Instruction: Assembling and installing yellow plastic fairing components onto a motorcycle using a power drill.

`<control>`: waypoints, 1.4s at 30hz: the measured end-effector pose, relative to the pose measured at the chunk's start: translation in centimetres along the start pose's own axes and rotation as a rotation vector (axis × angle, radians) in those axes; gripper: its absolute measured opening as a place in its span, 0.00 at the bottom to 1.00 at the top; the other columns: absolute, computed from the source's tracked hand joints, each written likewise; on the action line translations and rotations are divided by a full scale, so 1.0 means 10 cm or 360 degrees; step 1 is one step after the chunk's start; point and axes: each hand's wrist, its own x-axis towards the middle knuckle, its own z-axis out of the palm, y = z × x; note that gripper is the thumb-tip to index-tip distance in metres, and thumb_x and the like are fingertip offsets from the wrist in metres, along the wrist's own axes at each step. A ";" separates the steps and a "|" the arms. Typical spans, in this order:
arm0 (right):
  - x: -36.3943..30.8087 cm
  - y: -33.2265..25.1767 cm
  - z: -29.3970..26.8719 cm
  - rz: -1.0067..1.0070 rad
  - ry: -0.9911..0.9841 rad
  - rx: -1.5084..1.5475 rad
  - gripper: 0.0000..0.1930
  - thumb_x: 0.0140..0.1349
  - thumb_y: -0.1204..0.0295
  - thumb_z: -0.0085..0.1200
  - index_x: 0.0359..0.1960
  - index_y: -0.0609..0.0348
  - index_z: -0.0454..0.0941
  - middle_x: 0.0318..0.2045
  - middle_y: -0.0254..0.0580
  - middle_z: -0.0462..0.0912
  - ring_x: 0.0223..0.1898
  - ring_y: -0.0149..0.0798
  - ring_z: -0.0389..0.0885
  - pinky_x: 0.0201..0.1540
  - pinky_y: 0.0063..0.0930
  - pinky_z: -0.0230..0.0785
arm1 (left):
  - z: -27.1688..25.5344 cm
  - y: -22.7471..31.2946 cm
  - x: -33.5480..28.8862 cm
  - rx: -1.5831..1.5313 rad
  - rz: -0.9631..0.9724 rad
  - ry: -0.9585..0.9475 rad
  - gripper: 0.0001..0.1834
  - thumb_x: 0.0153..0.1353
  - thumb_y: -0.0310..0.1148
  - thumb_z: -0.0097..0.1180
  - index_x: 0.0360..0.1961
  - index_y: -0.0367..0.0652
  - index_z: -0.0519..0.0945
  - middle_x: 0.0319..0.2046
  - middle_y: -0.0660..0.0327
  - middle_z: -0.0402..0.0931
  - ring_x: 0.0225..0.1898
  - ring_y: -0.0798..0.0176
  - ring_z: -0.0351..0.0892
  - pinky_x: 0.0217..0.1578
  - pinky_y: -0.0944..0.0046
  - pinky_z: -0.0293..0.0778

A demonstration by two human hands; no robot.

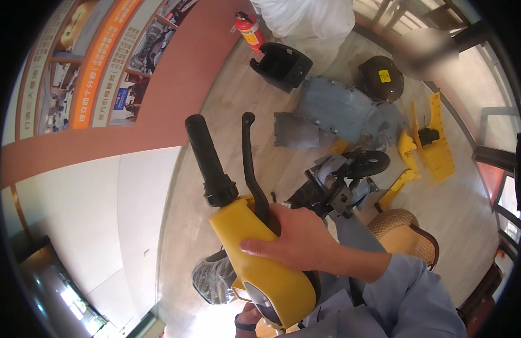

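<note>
My right hand (297,236) is closed over a yellow scooter handlebar cover (238,231), thumb lying across its near face and fingers curled over the far side. From the cover's upper end stick out a black grip (204,158) and a black brake lever (249,158). Toward its lower end sits an oval dark display window (261,301). My left hand (249,314), with a black band at the wrist, is below the cover, close to that window. Its fingers look bent but are partly hidden, and what they hold cannot be seen.
On the floor ahead lie a black plastic housing (283,66), grey body panels (339,107), a dark helmet-like shell (381,79), yellow panels (437,149) and a black frame with a wheel (370,163). A plastic-wrapped part (214,279), a woven chair (404,231) and a fire extinguisher (249,32) stand around.
</note>
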 end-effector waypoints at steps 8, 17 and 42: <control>-0.01 0.04 0.05 -0.0079 -0.0047 0.0133 0.39 0.57 0.44 0.60 0.59 0.63 0.67 0.47 0.52 0.82 0.48 0.53 0.84 0.52 0.42 0.75 | -0.15 -0.02 -0.11 0.2040 0.0580 0.0066 0.59 0.49 0.67 0.68 0.69 0.34 0.61 0.64 0.55 0.69 0.63 0.55 0.72 0.62 0.54 0.70; -0.15 0.12 0.20 -0.0314 0.0192 0.0070 0.46 0.58 0.54 0.62 0.70 0.69 0.52 0.55 0.62 0.74 0.56 0.58 0.78 0.56 0.46 0.72 | 0.34 -0.53 -0.10 0.2262 0.0691 0.0214 0.63 0.46 0.74 0.62 0.69 0.32 0.61 0.62 0.56 0.72 0.61 0.58 0.74 0.61 0.56 0.71; -0.14 0.12 0.16 -0.0312 0.0164 0.0461 0.42 0.49 0.61 0.70 0.63 0.65 0.63 0.54 0.54 0.74 0.57 0.50 0.74 0.61 0.42 0.67 | 0.48 -0.47 -0.20 0.1885 0.0404 0.0059 0.45 0.58 0.55 0.66 0.68 0.40 0.64 0.62 0.56 0.71 0.61 0.56 0.74 0.59 0.54 0.74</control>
